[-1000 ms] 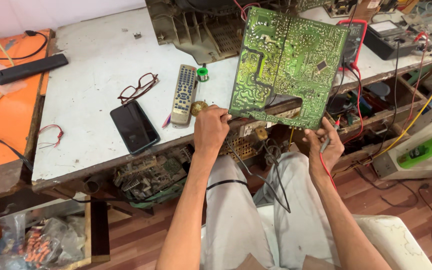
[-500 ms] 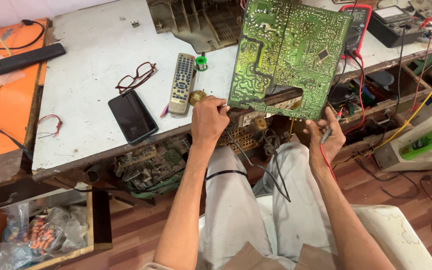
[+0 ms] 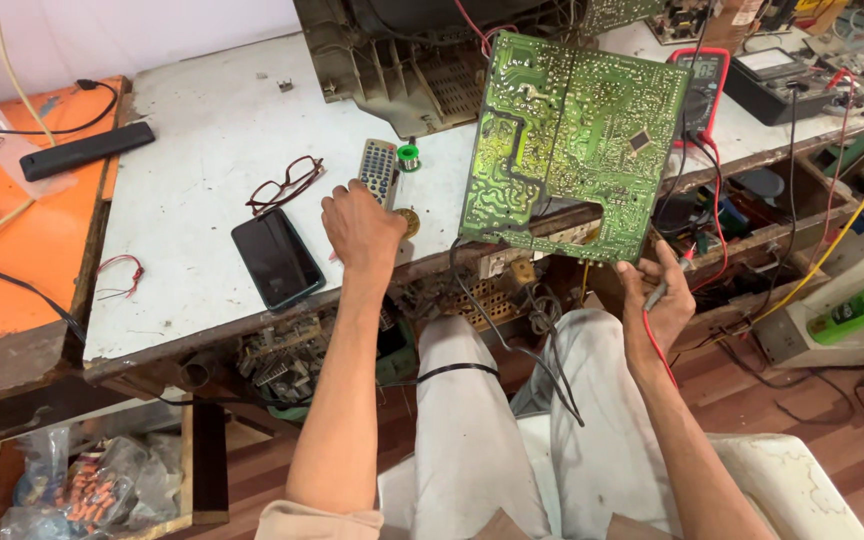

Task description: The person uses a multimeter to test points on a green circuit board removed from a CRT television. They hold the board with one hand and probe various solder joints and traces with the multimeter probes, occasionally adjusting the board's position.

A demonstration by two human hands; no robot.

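A green circuit board [image 3: 567, 140] stands tilted on the bench edge, solder side toward me. My right hand [image 3: 657, 300] is below its lower right corner. Its fingers are closed on a thin probe [image 3: 655, 295] with a red lead, and the thumb reaches up to the board's bottom edge. My left hand [image 3: 362, 228] lies on the white bench top [image 3: 202, 130], apart from the board. It covers the near end of a grey remote control [image 3: 378, 168], next to a small round brass-coloured tin [image 3: 409, 221]. Its fingers are hidden under the back of the hand.
Glasses [image 3: 287, 183] and a black phone [image 3: 275, 258] lie left of my left hand. A green solder spool [image 3: 408, 157] and an old set's chassis [image 3: 402, 60] sit behind. A red multimeter [image 3: 702, 80] is at the right, a black remote [image 3: 87, 150] on the orange table.
My left hand has let go of the board's lower edge and moved left onto the bench by the grey remote. My right hand stays under the board with the probe.
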